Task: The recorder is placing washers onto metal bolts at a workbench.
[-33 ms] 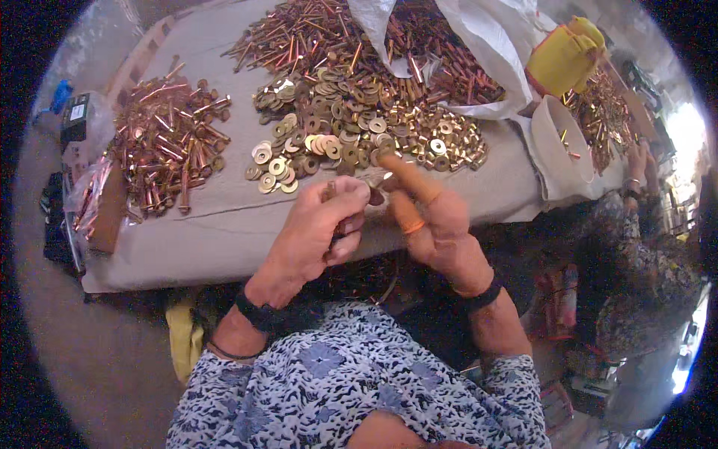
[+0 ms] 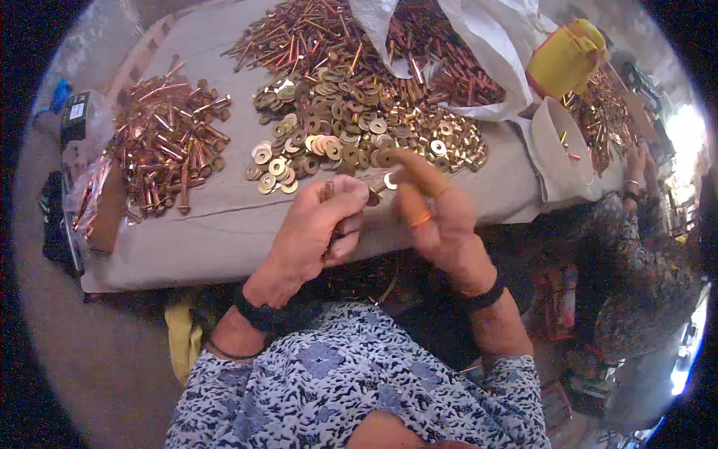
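My left hand (image 2: 318, 228) is closed in front of the washer pile, its thumb and forefinger pinching a coppery bolt (image 2: 374, 197) whose end sticks out toward the right. A threaded piece (image 2: 327, 191) also shows between its knuckles. My right hand (image 2: 445, 228), smeared by motion, has orange covers on thumb and forefinger. Those two are apart, with nothing visible between them. A loose flat washer (image 2: 390, 181) lies just left of the right fingertips. Beyond both hands spread brass-coloured washers (image 2: 336, 120), with small sleeve-like nuts (image 2: 467, 138) at their right.
Long bolts (image 2: 299, 37) are heaped at the back beside a white sack (image 2: 508, 78). Another bolt pile (image 2: 168, 142) sits at the left. On the right are a yellow bag (image 2: 566, 56), a pale container (image 2: 553, 153) and another person's hand (image 2: 637, 166). The cloth-covered table's edge (image 2: 149, 278) runs nearby.
My right hand has shifted slightly right, away from the bolt, and the loose washer shows more fully. My left hand stays in place.
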`<state>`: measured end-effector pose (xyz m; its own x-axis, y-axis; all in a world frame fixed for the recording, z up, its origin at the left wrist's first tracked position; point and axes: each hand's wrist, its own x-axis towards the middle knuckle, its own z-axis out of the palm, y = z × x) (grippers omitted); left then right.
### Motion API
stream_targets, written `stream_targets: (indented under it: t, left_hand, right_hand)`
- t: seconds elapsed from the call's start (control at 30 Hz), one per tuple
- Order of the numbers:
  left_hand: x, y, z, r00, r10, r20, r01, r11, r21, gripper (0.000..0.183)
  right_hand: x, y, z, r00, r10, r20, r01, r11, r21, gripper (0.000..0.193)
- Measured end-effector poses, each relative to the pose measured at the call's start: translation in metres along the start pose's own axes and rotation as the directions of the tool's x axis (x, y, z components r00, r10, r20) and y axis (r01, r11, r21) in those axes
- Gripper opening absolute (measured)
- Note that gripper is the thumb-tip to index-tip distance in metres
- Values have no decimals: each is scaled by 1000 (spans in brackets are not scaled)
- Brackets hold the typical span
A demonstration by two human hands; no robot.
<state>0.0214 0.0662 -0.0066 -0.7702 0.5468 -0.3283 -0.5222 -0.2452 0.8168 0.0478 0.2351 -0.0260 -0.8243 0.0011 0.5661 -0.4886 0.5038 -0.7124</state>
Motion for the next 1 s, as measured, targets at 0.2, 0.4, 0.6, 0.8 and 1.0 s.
stream_targets:
  t: [0.2,0.4,0.6,0.8,1.0]
  left_hand:
    - [1,8,-10,998,41,-38,-35,991,126,19]
    - [-2,14,-2,995,54,-81,-36,979,200,27]
    - [0,13,-12,995,13,-97,-5,997,76,22]
    - [-1,13,-13,997,17,-81,-14,999,32,22]
    - [-3,13,-8,994,76,-74,-66,991,119,30]
  right_hand:
    - [43,32,-45,993,-118,31,118,867,-485,23]
    - [91,66,-56,950,-82,300,285,615,-735,20]
    - [108,82,-52,896,42,443,367,493,-789,10]
    - [93,62,-55,951,-94,294,291,585,-757,13]
    - [58,12,-40,984,100,145,-42,933,-359,16]
